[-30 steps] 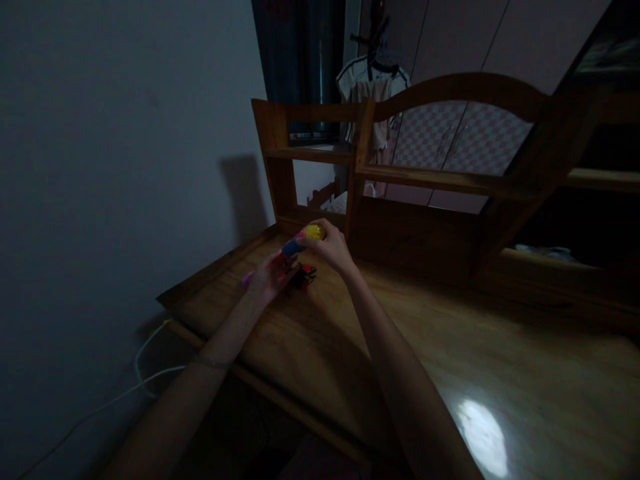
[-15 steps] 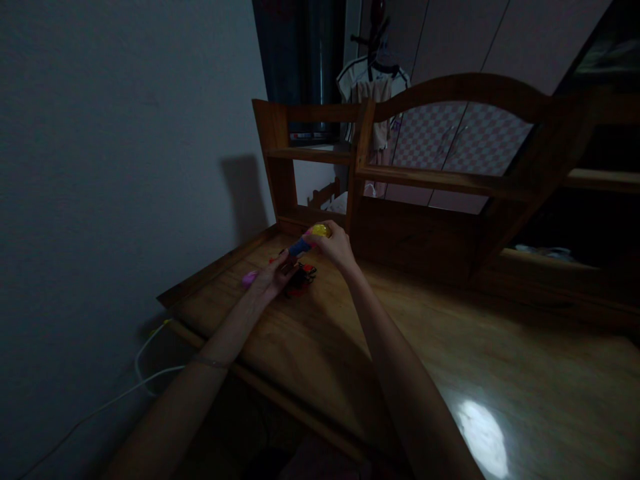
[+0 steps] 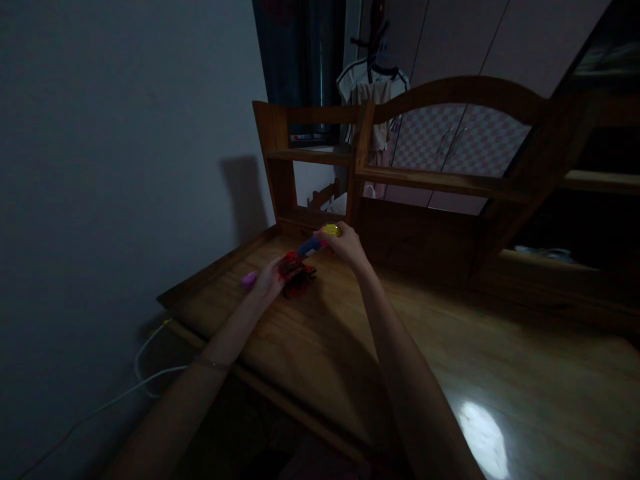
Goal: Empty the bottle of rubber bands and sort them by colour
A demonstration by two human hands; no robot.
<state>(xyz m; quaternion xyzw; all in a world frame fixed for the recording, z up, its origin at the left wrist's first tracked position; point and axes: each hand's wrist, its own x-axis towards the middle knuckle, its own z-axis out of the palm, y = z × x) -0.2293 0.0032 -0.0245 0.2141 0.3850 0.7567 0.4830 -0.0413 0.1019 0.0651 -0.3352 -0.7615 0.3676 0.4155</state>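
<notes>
My right hand is closed around the upper end of a tube-shaped thing, with a rounded yellow top, some pink below it and a blue shaft. The shaft slants down to the left. Its lower end meets red and dark pieces at the fingers of my left hand. Those fingers curl at the pieces, partly hidden; dim light blurs what they grip. Just below lies a tangled red-and-black thing on the table. A small pink-purple thing rests left of my left hand.
The wooden table has a shelf unit along its back and a pale wall to its left. A white cable hangs by the left edge. Clothes hang behind the shelves.
My right hand has moved a little right with the yellow-topped tube, away from my left hand. More of the blue shaft and of the red pieces at my left fingers now shows.
</notes>
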